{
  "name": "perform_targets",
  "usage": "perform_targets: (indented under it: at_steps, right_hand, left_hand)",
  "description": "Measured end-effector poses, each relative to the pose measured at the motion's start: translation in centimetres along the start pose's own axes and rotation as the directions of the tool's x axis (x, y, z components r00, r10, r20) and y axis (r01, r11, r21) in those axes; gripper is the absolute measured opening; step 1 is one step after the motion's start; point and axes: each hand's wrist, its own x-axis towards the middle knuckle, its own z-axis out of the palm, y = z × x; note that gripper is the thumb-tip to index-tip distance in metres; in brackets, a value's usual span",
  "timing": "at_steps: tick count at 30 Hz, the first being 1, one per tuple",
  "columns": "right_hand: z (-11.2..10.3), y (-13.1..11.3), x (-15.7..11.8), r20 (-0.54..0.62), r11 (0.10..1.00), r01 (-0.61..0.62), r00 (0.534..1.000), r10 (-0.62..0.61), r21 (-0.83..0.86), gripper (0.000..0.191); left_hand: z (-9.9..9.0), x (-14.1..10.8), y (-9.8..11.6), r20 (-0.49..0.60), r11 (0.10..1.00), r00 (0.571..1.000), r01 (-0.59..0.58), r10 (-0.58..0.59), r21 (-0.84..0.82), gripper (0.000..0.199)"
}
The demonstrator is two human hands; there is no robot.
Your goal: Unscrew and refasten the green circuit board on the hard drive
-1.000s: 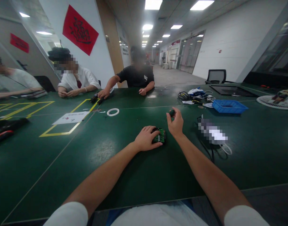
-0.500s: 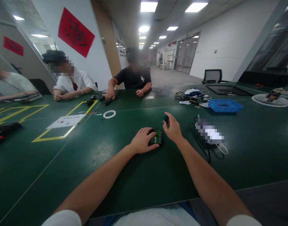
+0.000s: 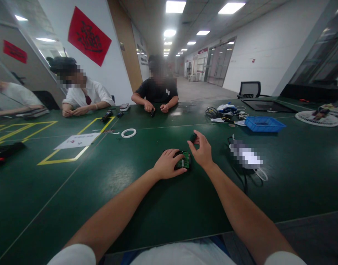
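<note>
A green circuit board (image 3: 186, 160) lies on the dark green table, partly hidden under my left hand (image 3: 169, 165). My left thumb runs along its near edge while the fingers reach over its top and far side. Just right of the board, raised above the tabletop, my right hand (image 3: 201, 149) pinches a small dark rounded piece (image 3: 193, 138) between thumb and fingers. What kind of piece it is I cannot make out.
To the right sit a phone (image 3: 247, 156) with cables and a blue tray (image 3: 265, 125). A white ring (image 3: 128, 133) and a paper sheet (image 3: 77, 141) lie to the left. Across the table, a person in black (image 3: 158, 94) holds a dark object; others sit farther left.
My right hand has turned slightly and brought the dark piece a little left and down. My left hand stays on the board. The person opposite has drawn a dark object closer to their body.
</note>
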Motion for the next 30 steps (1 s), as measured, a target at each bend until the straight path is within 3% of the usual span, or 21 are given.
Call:
perform_targets:
  at_steps: [18, 30]
  right_hand:
    - [0.06, 0.31, -0.05, 0.045, 1.0, 0.011, 0.999, -0.01, -0.013, 0.052]
    - [0.15, -0.19, -0.02, 0.003, 1.0, 0.016, 1.0, -0.016, -0.027, 0.047]
  left_hand:
    - [0.12, 0.02, -0.12, -0.001, 1.0, 1.0, -0.005, 0.005, -0.001, 0.067]
    - [0.25, -0.01, -0.19, 0.005, 1.0, 1.0, 0.004, -0.004, -0.007, 0.068]
